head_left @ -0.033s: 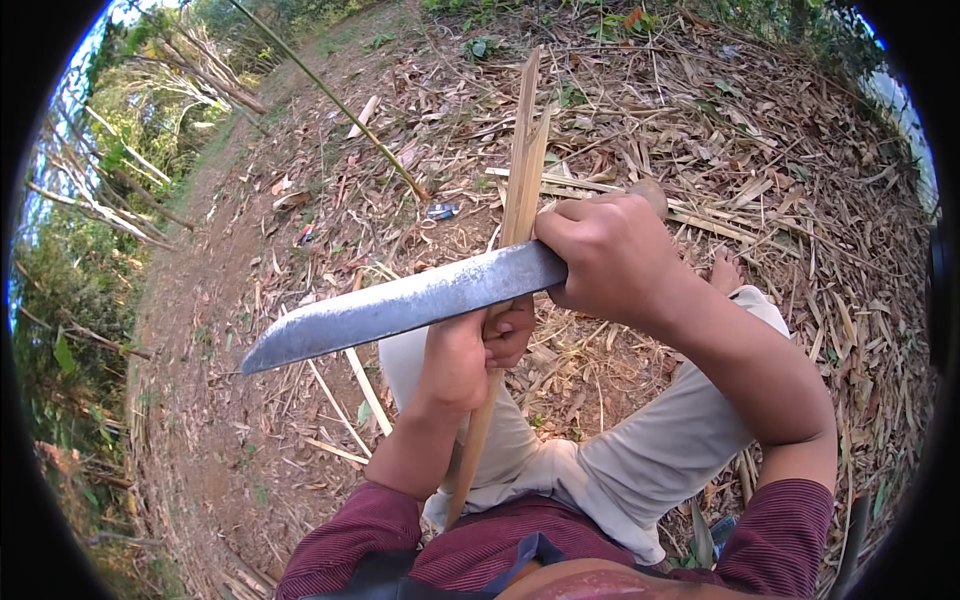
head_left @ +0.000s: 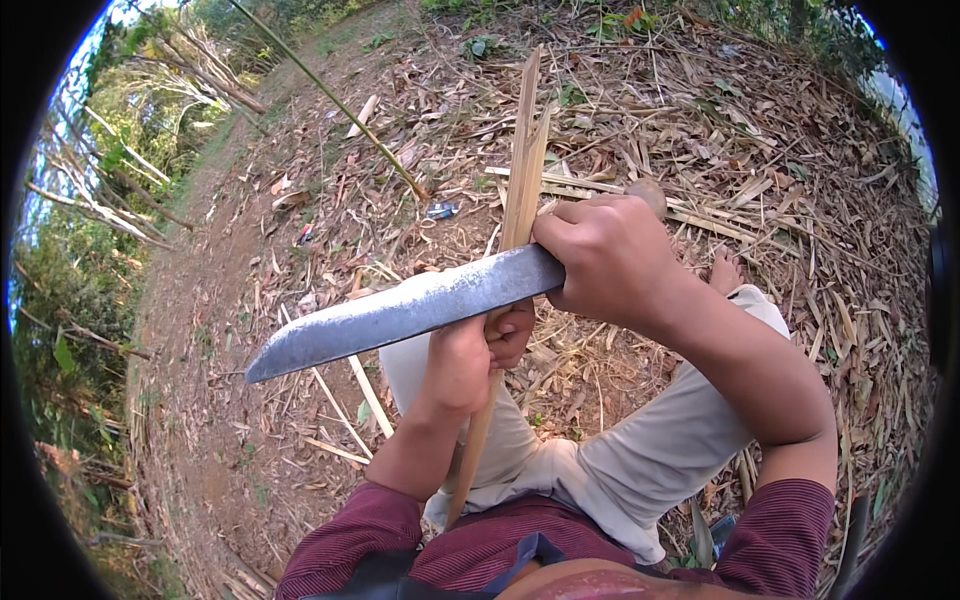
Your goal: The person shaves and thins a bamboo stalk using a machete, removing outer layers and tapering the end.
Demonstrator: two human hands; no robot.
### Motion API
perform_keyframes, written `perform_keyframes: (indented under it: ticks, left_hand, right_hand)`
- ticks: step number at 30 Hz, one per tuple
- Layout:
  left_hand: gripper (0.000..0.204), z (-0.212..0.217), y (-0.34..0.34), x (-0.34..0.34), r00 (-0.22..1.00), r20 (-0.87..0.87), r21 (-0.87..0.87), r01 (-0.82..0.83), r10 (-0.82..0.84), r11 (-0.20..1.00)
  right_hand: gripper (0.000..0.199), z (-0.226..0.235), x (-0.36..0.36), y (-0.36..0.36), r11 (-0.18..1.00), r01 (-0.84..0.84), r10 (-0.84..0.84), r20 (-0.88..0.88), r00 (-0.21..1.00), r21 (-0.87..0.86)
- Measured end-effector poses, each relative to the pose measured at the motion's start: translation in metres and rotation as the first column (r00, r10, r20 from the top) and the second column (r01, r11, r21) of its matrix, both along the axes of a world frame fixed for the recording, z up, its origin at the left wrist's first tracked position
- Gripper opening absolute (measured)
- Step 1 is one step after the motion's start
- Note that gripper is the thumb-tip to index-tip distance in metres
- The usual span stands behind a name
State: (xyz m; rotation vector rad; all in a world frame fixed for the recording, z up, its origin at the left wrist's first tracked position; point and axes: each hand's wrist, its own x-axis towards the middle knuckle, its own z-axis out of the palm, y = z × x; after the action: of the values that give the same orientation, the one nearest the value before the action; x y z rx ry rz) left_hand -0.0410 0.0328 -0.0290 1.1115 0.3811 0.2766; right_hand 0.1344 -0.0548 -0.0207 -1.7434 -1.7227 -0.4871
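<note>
My right hand (head_left: 615,255) is wrapped round the handle of a machete (head_left: 400,308), whose rounded handle end shows beyond the fist. The broad, worn steel blade points left and lies across a long pale bamboo strip (head_left: 522,190). Below the blade, my left hand (head_left: 470,365) grips that strip with curled fingers, partly hidden by the blade. The strip runs from my lap up past both hands, and its far end is split into two prongs. Whether the blade's edge bites into the strip cannot be told.
I sit low with bent legs in light trousers (head_left: 660,430). Dry leaves and loose pale strips (head_left: 690,215) litter the ground. A thin green pole (head_left: 330,105) slants at upper left, near a small blue wrapper (head_left: 442,210). Bushes and bare branches (head_left: 120,150) stand at left.
The machete's tip has dipped slightly, and its blade has shifted a little. My left hand has barely moved, and the strip stays in place.
</note>
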Motion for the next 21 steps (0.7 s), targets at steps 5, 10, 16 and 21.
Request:
perform_keyframes:
  ticks: [5,10,16,21]
  left_hand:
    - [0.033,-0.010,-0.019,0.006,0.968,0.026,0.557,-0.222,0.250,0.800]
    - [0.029,-0.013,-0.022,0.009,0.946,0.084,0.717,-0.275,0.313,0.640]
    - [0.029,-0.020,-0.011,0.011,0.934,0.099,0.727,-0.303,0.343,0.616]
    - [0.032,-0.017,0.008,0.004,0.927,-0.018,0.735,-0.243,0.376,0.634]
  right_hand:
    - [0.013,-0.002,-0.005,0.003,0.997,-0.010,0.004,-0.073,0.997,-0.080]
    - [0.013,-0.010,0.005,0.014,0.999,-0.051,0.051,-0.009,0.999,-0.001]
    - [0.015,-0.013,0.020,0.027,0.999,0.021,-0.019,0.056,0.998,-0.044]
    - [0.017,-0.013,0.041,0.042,0.999,0.053,-0.051,0.142,0.989,-0.011]
